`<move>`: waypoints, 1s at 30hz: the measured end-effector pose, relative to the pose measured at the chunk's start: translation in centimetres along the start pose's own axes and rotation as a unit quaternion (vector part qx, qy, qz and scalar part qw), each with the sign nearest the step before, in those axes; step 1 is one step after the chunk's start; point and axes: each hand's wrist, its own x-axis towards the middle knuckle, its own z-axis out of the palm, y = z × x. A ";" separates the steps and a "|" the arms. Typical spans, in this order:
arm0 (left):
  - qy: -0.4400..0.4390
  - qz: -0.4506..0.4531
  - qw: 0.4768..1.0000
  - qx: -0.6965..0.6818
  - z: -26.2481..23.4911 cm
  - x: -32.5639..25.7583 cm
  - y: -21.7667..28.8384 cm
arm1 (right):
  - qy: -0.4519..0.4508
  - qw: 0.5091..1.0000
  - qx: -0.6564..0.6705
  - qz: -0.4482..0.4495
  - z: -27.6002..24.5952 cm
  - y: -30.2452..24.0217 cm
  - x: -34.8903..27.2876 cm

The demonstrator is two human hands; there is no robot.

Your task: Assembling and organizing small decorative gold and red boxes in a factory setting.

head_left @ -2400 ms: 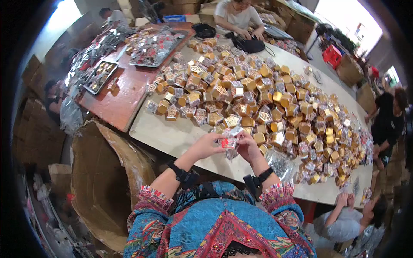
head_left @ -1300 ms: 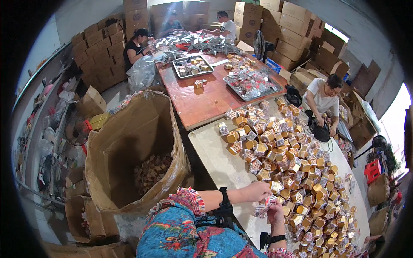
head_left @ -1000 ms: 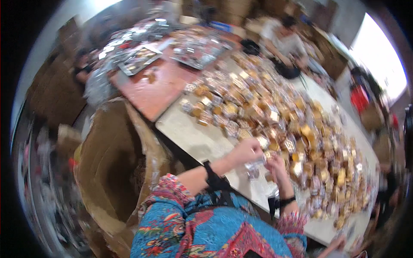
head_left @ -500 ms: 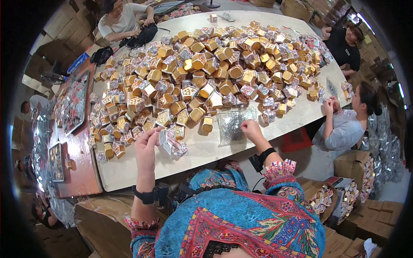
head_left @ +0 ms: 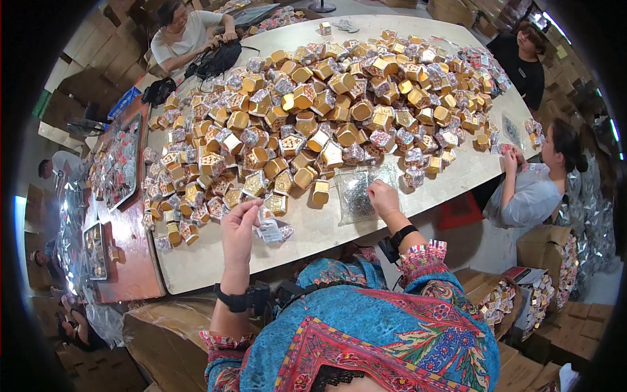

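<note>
At what looked like the picking-up step, our left hand (head_left: 239,225) pinched a packet (head_left: 269,230) left of centre; our right hand (head_left: 384,199) touched clear bags (head_left: 354,197) near centre, its grip unclear. The next move seemed to need fine fingertip control.

The bare left hand (head_left: 240,225) stands upright, thumb and fingertips pinched together, above a nearly straight left forearm (head_left: 228,321). Well apart to the right and slightly farther, the bare right hand (head_left: 384,197) curls its fingers, its right forearm (head_left: 413,242) slanting far and left.
</note>
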 end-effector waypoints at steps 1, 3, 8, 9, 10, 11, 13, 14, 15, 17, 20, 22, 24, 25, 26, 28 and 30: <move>0.001 -0.003 1.000 0.003 -0.1 0.0 0.0 | 0.008 1.000 0.016 -0.011 -0.2 0.2 0.1; 0.002 -0.006 1.000 0.004 -0.1 0.0 -0.1 | 0.011 1.000 0.017 0.008 -0.6 0.6 0.2; 0.014 -0.017 1.000 0.004 -0.1 0.0 -0.2 | 0.085 0.989 0.039 0.119 -1.0 1.1 0.4; 0.013 -0.017 1.000 0.004 0.0 0.0 -0.3 | 0.085 0.988 0.038 0.120 -0.9 1.4 0.4; 0.014 -0.021 1.000 0.001 0.0 0.0 -0.4 | 0.047 0.992 0.020 0.117 -0.8 1.8 0.4; 0.015 -0.024 1.000 -0.002 0.1 0.1 -0.5 | 0.010 0.994 0.001 0.113 -0.6 2.1 0.4; 0.013 -0.025 1.000 0.001 0.3 0.1 -0.5 | -0.003 0.993 0.001 0.114 -0.3 2.4 0.5; 0.012 -0.026 1.000 0.003 0.5 0.1 -0.4 | -0.014 0.993 0.001 0.114 -0.1 2.6 0.5; 0.012 -0.027 1.000 0.004 0.6 0.0 -0.4 | -0.015 0.993 0.002 0.115 -0.1 2.6 0.5; 0.010 -0.029 1.000 -0.006 0.6 0.0 -0.4 | -0.024 0.994 -0.006 0.110 -0.1 2.6 0.5; 0.005 -0.024 1.000 -0.002 0.5 -0.1 -0.5 | -0.023 0.994 0.007 0.108 0.3 3.2 0.6; 0.007 -0.025 1.000 -0.005 0.5 0.0 -0.8 | 0.000 0.992 0.032 0.118 0.0 2.8 0.6; 0.010 -0.026 1.000 -0.007 0.5 -0.1 -0.9 | 0.022 0.990 0.057 0.129 -0.6 2.3 0.6; 0.009 -0.028 1.000 -0.010 0.6 -0.1 -0.8 | -0.004 0.991 0.058 0.119 -1.0 1.9 0.7; 0.009 -0.029 0.999 -0.012 0.6 -0.2 -0.9 | -0.029 0.992 0.059 0.109 -1.2 1.5 0.7; 0.010 -0.029 0.999 -0.009 0.7 -0.2 -0.9 | -0.043 0.994 0.046 0.085 -1.2 1.2 0.5; 0.011 -0.030 0.999 -0.005 0.8 -0.1 -0.9 | -0.057 0.996 0.034 0.062 -0.7 1.4 0.3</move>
